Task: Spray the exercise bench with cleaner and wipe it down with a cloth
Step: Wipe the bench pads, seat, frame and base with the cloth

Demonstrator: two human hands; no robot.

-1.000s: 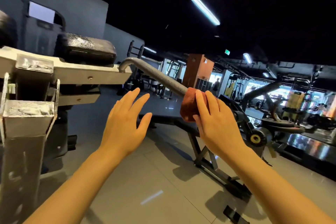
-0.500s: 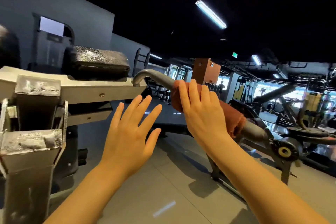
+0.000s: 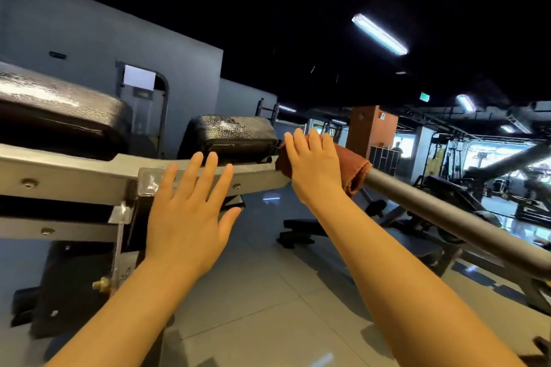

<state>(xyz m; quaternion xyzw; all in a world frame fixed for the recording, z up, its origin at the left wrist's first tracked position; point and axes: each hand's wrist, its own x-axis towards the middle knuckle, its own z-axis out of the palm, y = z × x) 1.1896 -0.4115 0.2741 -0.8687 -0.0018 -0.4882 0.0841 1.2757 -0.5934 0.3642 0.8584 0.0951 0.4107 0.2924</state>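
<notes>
From the head camera, the right hand (image 3: 314,168) lies over a rust-red cloth (image 3: 353,168), its fingers bent over the top of the fabric and pressing it onto a grey metal bar (image 3: 453,219). The cloth is wrapped round the bar at the spot where the bar meets the bench frame (image 3: 89,176), and part of it sticks out on the far side of the hand, toward the bar's free length, which runs down and away to the right of that hand.

The left hand (image 3: 190,214) is held up with fingers straight and spread, gripping nothing. It hangs in front of the frame's pale metal beam, below and to the left of the right hand, and whether it touches the beam cannot be told.

Just beyond the right hand's fingertips sits a black padded cushion (image 3: 235,135) on the frame, its top glistening. A second, larger black pad (image 3: 59,110) lies further left of the left hand, also on the frame.

Under both forearms is a grey tiled floor (image 3: 268,307). Past the right hand, other gym machines (image 3: 492,182) stand well apart in a lit hall.
</notes>
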